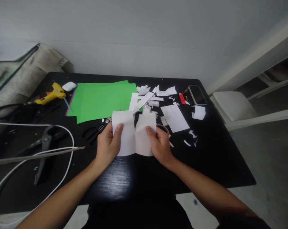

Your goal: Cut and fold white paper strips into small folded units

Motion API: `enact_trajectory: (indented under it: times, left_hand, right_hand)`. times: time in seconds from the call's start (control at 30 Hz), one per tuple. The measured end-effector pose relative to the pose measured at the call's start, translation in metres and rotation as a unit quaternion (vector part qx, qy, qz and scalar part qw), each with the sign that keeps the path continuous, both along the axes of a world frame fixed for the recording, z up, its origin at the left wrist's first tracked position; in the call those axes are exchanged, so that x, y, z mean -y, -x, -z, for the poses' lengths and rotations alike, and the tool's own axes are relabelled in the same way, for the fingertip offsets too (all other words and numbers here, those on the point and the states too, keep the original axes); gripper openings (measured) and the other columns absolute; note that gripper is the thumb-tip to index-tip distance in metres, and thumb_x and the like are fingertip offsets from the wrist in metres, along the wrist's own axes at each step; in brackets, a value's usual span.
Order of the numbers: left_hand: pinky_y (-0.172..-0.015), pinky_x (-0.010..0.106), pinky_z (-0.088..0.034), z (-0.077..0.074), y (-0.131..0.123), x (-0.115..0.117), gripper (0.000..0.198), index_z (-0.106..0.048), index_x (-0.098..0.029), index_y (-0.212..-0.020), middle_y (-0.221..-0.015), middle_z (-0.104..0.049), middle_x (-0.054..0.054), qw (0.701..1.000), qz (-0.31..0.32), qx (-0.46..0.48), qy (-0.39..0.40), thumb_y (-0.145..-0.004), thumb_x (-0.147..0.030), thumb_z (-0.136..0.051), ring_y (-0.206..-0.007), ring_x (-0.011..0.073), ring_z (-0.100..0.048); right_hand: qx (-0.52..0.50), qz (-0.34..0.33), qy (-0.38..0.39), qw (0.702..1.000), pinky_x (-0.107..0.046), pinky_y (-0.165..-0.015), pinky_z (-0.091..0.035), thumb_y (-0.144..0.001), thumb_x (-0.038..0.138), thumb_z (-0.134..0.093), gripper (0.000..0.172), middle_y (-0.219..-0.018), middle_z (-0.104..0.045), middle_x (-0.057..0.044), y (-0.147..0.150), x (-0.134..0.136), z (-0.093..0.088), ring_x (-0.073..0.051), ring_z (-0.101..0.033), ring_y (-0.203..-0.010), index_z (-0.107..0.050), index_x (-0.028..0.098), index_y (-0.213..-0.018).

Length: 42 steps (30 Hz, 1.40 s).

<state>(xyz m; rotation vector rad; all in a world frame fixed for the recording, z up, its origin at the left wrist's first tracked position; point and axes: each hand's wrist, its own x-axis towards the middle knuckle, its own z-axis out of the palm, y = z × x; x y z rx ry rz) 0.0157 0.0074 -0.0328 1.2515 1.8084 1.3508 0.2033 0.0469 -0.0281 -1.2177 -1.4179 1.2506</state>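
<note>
A white sheet of paper [127, 135], creased or torn down its middle, is held up between both hands above the black table. My left hand [108, 140] grips its left edge, thumb on the front face and fingers behind. On the right edge, my right hand [160, 143] pinches it the same way. The upper part of the sheet splits into two halves that join toward the bottom. Behind it lie loose white paper strips [144, 100] and a green sheet stack [101, 98]. Black-handled scissors [92, 132] rest beside my left hand; a roll of tape [163, 128] is partly hidden behind my right.
On the left of the table [206, 165] are a yellow glue gun [53, 94], a white case [69, 86], large shears [45, 143] and a looping white cable [71, 159]. At right lie a white sheet [174, 118], a red lighter [182, 98] and a phone [197, 95].
</note>
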Motion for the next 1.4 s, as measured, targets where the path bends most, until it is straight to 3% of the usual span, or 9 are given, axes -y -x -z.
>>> enact_trajectory:
  times: [0.4, 0.5, 0.6, 0.73, 0.87, 1.07, 1.2, 1.3, 1.4]
  left_hand:
    - [-0.059, 0.025, -0.040, -0.002, 0.005, -0.003, 0.032, -0.065, -0.017, -0.088, -0.071, -0.060, -0.001, 0.999, -0.028, 0.001, -0.018, -0.099, -0.047, -0.059, -0.064, 0.0140, -0.052]
    - [-0.058, 0.025, -0.039, -0.001, 0.007, -0.006, 0.035, -0.063, -0.018, -0.085, -0.071, -0.058, -0.002, 0.999, -0.024, 0.026, -0.013, -0.097, -0.051, -0.062, -0.063, 0.0137, -0.050]
    - [-0.055, 0.024, -0.041, -0.002, 0.007, -0.008, 0.037, -0.062, -0.018, -0.088, -0.070, -0.059, -0.002, 0.994, -0.012, 0.107, 0.005, -0.093, -0.055, -0.066, -0.060, 0.0133, -0.050]
    - [-0.049, 0.022, -0.041, -0.004, 0.006, -0.007, 0.042, -0.061, -0.019, -0.100, -0.070, -0.064, -0.001, 0.981, 0.026, 0.189, 0.036, -0.087, -0.057, -0.072, -0.053, 0.0125, -0.052]
    - [-0.046, 0.021, -0.040, 0.001, 0.004, -0.002, 0.040, -0.058, -0.021, -0.110, -0.074, -0.069, 0.000, 0.989, 0.046, 0.134, 0.036, -0.088, -0.050, -0.075, -0.053, 0.0139, -0.059]
    - [-0.036, 0.018, -0.030, 0.007, 0.001, 0.002, 0.031, -0.056, -0.023, -0.109, -0.053, -0.057, -0.008, 0.995, 0.018, 0.099, 0.009, -0.095, -0.047, -0.070, -0.037, 0.0100, -0.044]
    - [-0.038, 0.019, -0.036, 0.001, 0.005, -0.003, 0.032, -0.056, -0.022, -0.108, -0.056, -0.059, -0.007, 0.992, -0.003, 0.118, -0.035, -0.094, -0.047, -0.071, -0.039, 0.0111, -0.051]
    - [-0.037, 0.019, -0.037, -0.005, 0.010, -0.007, 0.036, -0.055, -0.021, -0.104, -0.056, -0.060, -0.007, 0.989, -0.030, 0.125, -0.069, -0.091, -0.049, -0.073, -0.039, 0.0114, -0.051]
    - [-0.034, 0.019, -0.031, -0.009, 0.010, -0.009, 0.037, -0.055, -0.021, -0.101, -0.051, -0.055, -0.008, 0.989, -0.020, 0.125, -0.076, -0.092, -0.053, -0.071, -0.035, 0.0098, -0.043]
  right_hand:
    - [0.022, 0.042, -0.041, 0.998, -0.027, -0.058, -0.039, -0.098, 0.053, -0.061, 0.046, -0.065, -0.051, 0.002, -0.003, -0.003, 0.002, -0.014, -0.045, -0.064, -0.052, 0.020, -0.067]
    - [-0.023, 0.010, -0.009, 1.000, -0.027, -0.059, -0.046, -0.095, 0.054, -0.064, 0.039, -0.072, -0.060, -0.001, -0.002, -0.004, -0.002, -0.016, -0.053, -0.068, -0.061, 0.020, -0.077]
    - [-0.058, -0.029, 0.029, 0.997, -0.029, -0.065, -0.053, -0.089, 0.049, -0.074, 0.030, -0.085, -0.070, -0.003, -0.001, -0.004, -0.005, -0.019, -0.063, -0.076, -0.067, 0.020, -0.093]
    - [-0.047, -0.031, 0.047, 0.997, -0.028, -0.055, -0.052, -0.090, 0.045, -0.075, 0.026, -0.082, -0.070, -0.002, -0.001, -0.002, -0.001, -0.019, -0.064, -0.068, -0.065, 0.023, -0.100]
    - [-0.031, -0.024, 0.030, 0.999, -0.025, -0.042, -0.043, -0.094, 0.047, -0.070, 0.025, -0.074, -0.065, 0.002, -0.002, -0.003, 0.004, -0.015, -0.055, -0.051, -0.061, 0.025, -0.101]
    - [0.028, 0.014, -0.107, 0.994, -0.031, -0.069, -0.056, -0.096, 0.041, -0.069, 0.020, -0.083, -0.071, -0.002, -0.004, -0.003, 0.008, -0.019, -0.066, -0.074, -0.063, 0.022, -0.097]
    - [0.015, 0.037, -0.123, 0.992, -0.035, -0.082, -0.058, -0.098, 0.040, -0.068, 0.022, -0.098, -0.075, -0.007, -0.007, -0.006, 0.008, -0.023, -0.071, -0.089, -0.064, 0.021, -0.106]
    - [0.019, 0.058, -0.116, 0.991, -0.036, -0.082, -0.058, -0.098, 0.043, -0.067, 0.023, -0.102, -0.076, -0.007, -0.010, -0.012, 0.006, -0.024, -0.071, -0.094, -0.063, 0.022, -0.107]
    - [0.074, 0.035, -0.120, 0.989, -0.034, -0.074, -0.056, -0.100, 0.046, -0.062, 0.023, -0.091, -0.074, -0.005, -0.014, -0.018, 0.003, -0.022, -0.069, -0.082, -0.061, 0.023, -0.101]
